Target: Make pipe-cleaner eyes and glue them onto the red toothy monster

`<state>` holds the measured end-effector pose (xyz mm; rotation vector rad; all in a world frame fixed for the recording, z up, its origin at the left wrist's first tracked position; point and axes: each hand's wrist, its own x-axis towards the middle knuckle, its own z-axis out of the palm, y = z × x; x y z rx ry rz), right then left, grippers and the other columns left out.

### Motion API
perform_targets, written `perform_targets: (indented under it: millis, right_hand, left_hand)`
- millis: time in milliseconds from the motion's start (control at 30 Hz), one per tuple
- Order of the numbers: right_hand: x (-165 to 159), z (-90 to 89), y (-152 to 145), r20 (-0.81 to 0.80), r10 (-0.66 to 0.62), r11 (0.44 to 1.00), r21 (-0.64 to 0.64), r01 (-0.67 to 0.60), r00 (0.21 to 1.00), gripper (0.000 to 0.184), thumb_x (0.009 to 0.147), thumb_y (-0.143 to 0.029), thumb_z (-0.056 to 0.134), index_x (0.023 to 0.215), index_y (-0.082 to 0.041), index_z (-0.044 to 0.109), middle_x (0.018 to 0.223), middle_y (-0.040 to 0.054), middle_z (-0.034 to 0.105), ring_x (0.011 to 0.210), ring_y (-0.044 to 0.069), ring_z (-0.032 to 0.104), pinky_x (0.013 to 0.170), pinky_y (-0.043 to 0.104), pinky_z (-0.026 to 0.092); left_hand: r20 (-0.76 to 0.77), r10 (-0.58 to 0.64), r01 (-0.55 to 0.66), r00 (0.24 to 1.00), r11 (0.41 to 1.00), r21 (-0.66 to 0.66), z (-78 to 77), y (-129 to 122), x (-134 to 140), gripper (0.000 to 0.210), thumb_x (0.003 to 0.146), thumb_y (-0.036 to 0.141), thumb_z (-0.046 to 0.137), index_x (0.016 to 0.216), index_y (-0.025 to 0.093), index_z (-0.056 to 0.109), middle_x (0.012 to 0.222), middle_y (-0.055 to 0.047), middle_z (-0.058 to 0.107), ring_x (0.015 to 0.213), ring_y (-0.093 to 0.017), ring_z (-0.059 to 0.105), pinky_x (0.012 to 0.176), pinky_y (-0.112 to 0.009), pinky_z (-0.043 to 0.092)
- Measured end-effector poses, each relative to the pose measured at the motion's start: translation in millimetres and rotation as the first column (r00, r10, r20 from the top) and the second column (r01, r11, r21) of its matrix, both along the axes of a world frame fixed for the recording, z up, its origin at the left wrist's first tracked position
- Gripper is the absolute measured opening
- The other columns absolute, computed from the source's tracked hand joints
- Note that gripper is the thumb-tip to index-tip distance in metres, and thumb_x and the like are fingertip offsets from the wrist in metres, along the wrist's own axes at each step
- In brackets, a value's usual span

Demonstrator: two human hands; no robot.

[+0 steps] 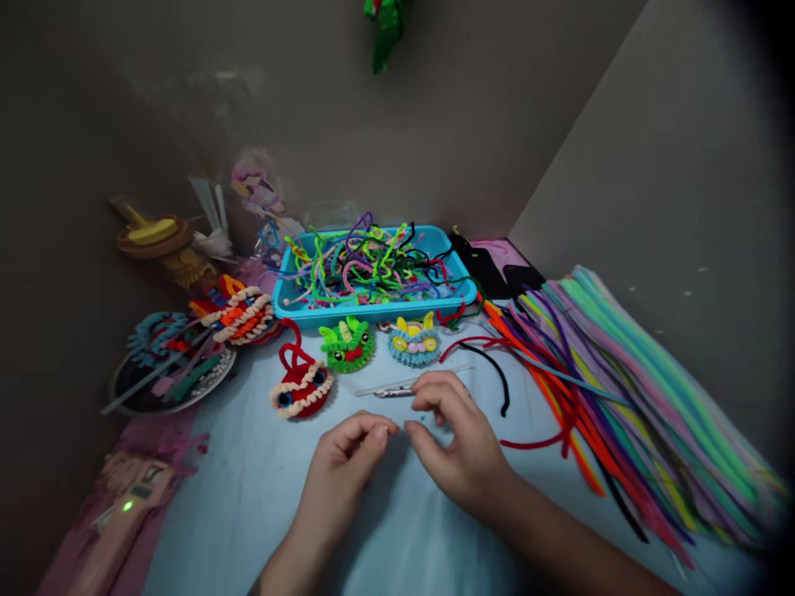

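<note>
Working over a light blue cloth (248, 497), with a bundle of pipe cleaners (646, 397) spreading along the right. Having a blue tray (373, 312) of loose strands at the far middle. Holding both hands near each other: closing thumb and forefinger together on the left hand (341, 463), parting thumb and fingers on the right hand (463, 447). Lining up a red face (304, 389), a green face (349, 352) and a blue face (415, 346) beyond. Having a metal tool (394, 391) lying just past the right fingertips; touching or not, unable to tell. Possibly pinching something tiny at the left fingertips, but showing too little to tell.

Probably calling for a light, steady left pinch, with the right fingertips closing gently and squarely opposite.

Having bare cloth on the near and left sides; meeting faces and tool on the far side, strands on the right.
</note>
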<state>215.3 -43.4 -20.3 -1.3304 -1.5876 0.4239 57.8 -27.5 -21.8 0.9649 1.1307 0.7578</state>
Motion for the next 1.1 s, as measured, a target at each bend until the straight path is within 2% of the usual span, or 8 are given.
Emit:
perform_targets:
  millis: [100, 167, 367, 533, 600, 733, 933, 1100]
  right_hand:
    - [-1, 0.1, -1, 0.017, 0.14, 0.99, 0.028, -0.14, 0.99, 0.022, 0.083, -0.011, 0.054, 0.1, -0.023, 0.061, 0.093, 0.0051, 0.057, 0.086, 0.017, 0.058, 0.074, 0.031, 0.051]
    - [-1, -0.9, -2, 0.032, 0.184, 0.982, 0.04, -0.185, 0.982, 0.02, 0.084, -0.013, 0.056, 0.099, -0.024, 0.065, 0.089, 0.0043, 0.059, 0.084, 0.017, 0.058, 0.072, 0.03, 0.051]
    - [1, -7.8, 2, 0.038, 0.175, 0.98, 0.09, -0.178, 0.984, 0.017, 0.082, -0.009, 0.056, 0.085, -0.021, 0.067, 0.079, 0.0024, 0.062, 0.075, 0.015, 0.058, 0.068, 0.029, 0.049]
    - [8, -15.5, 9, -0.014, 0.021, 0.999, -0.025, -0.022, 1.0, 0.008, 0.076, -0.012, 0.065, 0.079, -0.02, 0.064, 0.08, 0.002, 0.06, 0.073, 0.015, 0.059, 0.067, 0.028, 0.05]
    - [9, -21.3, 13, 0.06, 0.034, 0.995, -0.101, -0.027, 0.998, 0.009, 0.073, -0.012, 0.069, 0.075, -0.02, 0.064, 0.08, 0.002, 0.06, 0.076, 0.016, 0.058, 0.07, 0.03, 0.05]
    - [6, -33.9, 16, 0.306, 0.131, 0.978, -0.194, -0.073, 0.943, 0.009, 0.076, -0.013, 0.067, 0.073, -0.022, 0.07, 0.084, 0.0038, 0.061, 0.085, 0.02, 0.056, 0.077, 0.035, 0.047]
    - [4, -41.9, 18, 0.396, 0.165, 0.973, -0.215, -0.084, 0.903, 0.013, 0.077, -0.014, 0.067, 0.08, -0.025, 0.073, 0.086, 0.0051, 0.064, 0.086, 0.022, 0.055, 0.075, 0.035, 0.047]
    - [19, -30.9, 20, 0.232, 0.124, 0.974, -0.215, -0.073, 0.965, 0.012, 0.081, -0.016, 0.061, 0.087, -0.022, 0.071, 0.087, 0.0047, 0.063, 0.085, 0.02, 0.058, 0.076, 0.034, 0.048]
  left_hand:
    - [0.024, -0.008, 0.007, 1.0, 1.0, 0.003, 0.9, 0, 2, 0.026, 0.072, 0.041, 0.069, 0.073, 0.015, 0.069, 0.051, 0.005, 0.043, 0.045, -0.006, 0.028, 0.043, -0.019, 0.021]
    - [0.03, -0.019, 0.019, 0.999, 1.0, 0.015, 1.7, 0, 2, 0.025, 0.071, 0.039, 0.071, 0.066, 0.014, 0.067, 0.052, 0.005, 0.043, 0.047, -0.006, 0.029, 0.044, -0.019, 0.022]
    - [0.184, -0.039, 0.065, 0.982, 0.989, -0.136, 0.4, -2, 3, 0.028, 0.073, 0.037, 0.069, 0.064, 0.012, 0.063, 0.047, 0.007, 0.036, 0.044, -0.004, 0.026, 0.043, -0.018, 0.018]
    - [0.365, 0.238, -0.106, 0.9, 0.932, -0.346, 6.1, 7, -3, 0.022, 0.076, 0.024, 0.068, 0.093, 0.01, 0.067, 0.064, 0.004, 0.048, 0.041, 0.001, 0.024, 0.036, -0.012, 0.014]
    - [0.392, 0.387, -0.202, 0.834, 0.877, -0.436, 8.3, 14, -7, 0.013, 0.082, 0.015, 0.058, 0.09, 0.008, 0.065, 0.063, 0.003, 0.047, 0.039, 0.002, 0.025, 0.034, -0.011, 0.013]
    - [0.394, 0.592, -0.301, 0.703, 0.749, -0.59, 9.8, 23, -12, 0.025, 0.091, 0.008, 0.039, 0.083, 0.006, 0.062, 0.061, 0.002, 0.046, 0.037, 0.001, 0.033, 0.031, -0.008, 0.019]
    - [0.41, 0.641, -0.333, 0.649, 0.723, -0.605, 10.3, 23, -11, 0.027, 0.093, 0.008, 0.035, 0.086, 0.005, 0.061, 0.06, -0.001, 0.051, 0.038, -0.001, 0.041, 0.031, -0.008, 0.03]
    - [0.381, 0.652, -0.374, 0.655, 0.718, -0.587, 4.4, 23, -10, 0.023, 0.091, 0.003, 0.038, 0.094, 0.004, 0.061, 0.065, -0.005, 0.061, 0.049, -0.006, 0.059, 0.045, -0.014, 0.051]
